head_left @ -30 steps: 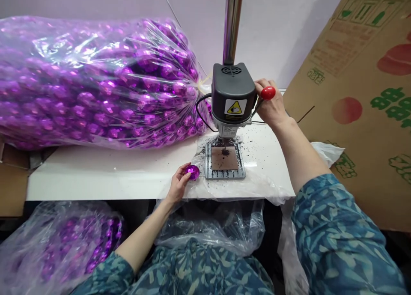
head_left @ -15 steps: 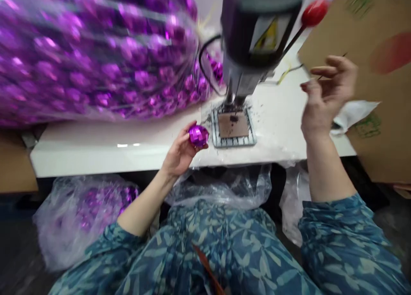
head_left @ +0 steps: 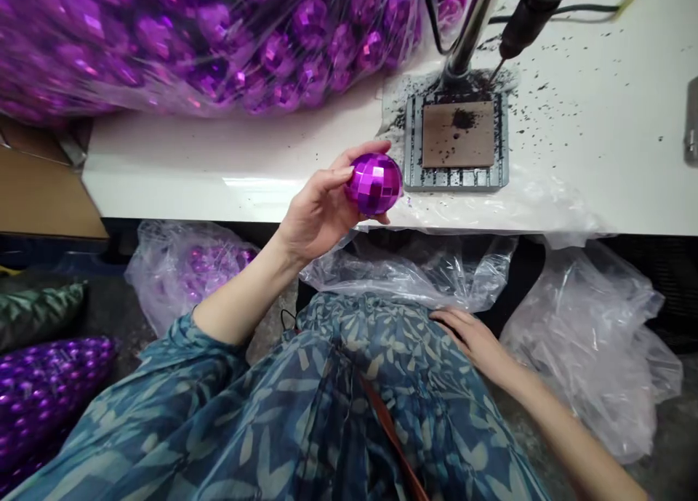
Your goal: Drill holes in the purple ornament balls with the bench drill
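My left hand (head_left: 321, 210) is closed around a shiny purple mirror ball (head_left: 375, 184), with the thumb on its near side and the fingers behind and beneath. The ball is held above the table's front edge, just left of the drill press base (head_left: 456, 179). A brown board (head_left: 455, 148) lies on that base, with dark shavings on it. The thin bit of the drill (head_left: 520, 32) points down behind the base. My right hand (head_left: 474, 341) lies on the patterned cloth over my lap, fingers stretched out and holding nothing.
A big clear bag of purple mirror balls (head_left: 229, 57) covers the table's back left. Shavings are strewn over the white table (head_left: 589, 123). Below its edge hang clear plastic bags (head_left: 589, 341), one at left (head_left: 179, 268) with purple balls. A cardboard box (head_left: 49, 188) stands far left.
My right hand has come down from the raised position at the right, near the press lever, to my lap. My left hand still holds the mirror ball, now nearer the camera. The view has shifted.
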Demonstrator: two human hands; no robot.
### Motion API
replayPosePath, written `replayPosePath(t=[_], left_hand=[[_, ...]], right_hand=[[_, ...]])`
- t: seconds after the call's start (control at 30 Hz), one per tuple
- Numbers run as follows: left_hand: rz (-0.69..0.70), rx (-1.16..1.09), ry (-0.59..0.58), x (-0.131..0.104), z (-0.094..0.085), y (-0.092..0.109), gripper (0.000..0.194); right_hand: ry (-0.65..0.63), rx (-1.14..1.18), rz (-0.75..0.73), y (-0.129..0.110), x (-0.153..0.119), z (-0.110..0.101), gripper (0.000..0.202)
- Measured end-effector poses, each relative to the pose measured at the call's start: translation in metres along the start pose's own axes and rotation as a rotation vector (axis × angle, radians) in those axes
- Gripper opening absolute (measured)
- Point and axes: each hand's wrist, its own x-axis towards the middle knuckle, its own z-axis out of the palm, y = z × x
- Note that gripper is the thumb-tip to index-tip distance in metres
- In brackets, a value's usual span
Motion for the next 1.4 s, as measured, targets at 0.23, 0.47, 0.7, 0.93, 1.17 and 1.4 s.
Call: replayPosePath(t=[0.23, 0.47, 0.7, 0.93, 1.17, 1.4], left_hand=[[0.044, 0.153, -0.074, -0.012, 0.0, -0.022, 0.046], [0.188, 0.203, 0.038, 0.012, 0.002, 0.005, 0.054], [0.389, 0.831, 0.144, 0.089, 0.005, -0.032, 0.052], [0.307, 1.057, 0.149, 0.13, 0.007, -0.057, 0.054], [0.26, 0.972, 0.024, 0.128, 0.005, -0.053, 0.077], [0.527, 0.627, -0.133, 0.026, 0.027, -0.036, 0.028]], right_hand=[[-0.16, 0.154, -0.005, -0.007, 0.054, 0.033, 0.05], [-0.124, 0.21, 0.058, -0.012, 0.057, 0.025, 0.051], [-0.14, 0.183, 0.028, 0.002, 0.055, 0.036, 0.045], [-0.072, 0.277, 0.143, 0.01, 0.033, 0.043, 0.046], [-0.037, 0.611, 0.224, -0.006, -0.001, 0.0, 0.061], [-0.1, 0.74, 0.394, -0.006, -0.007, -0.006, 0.063]])
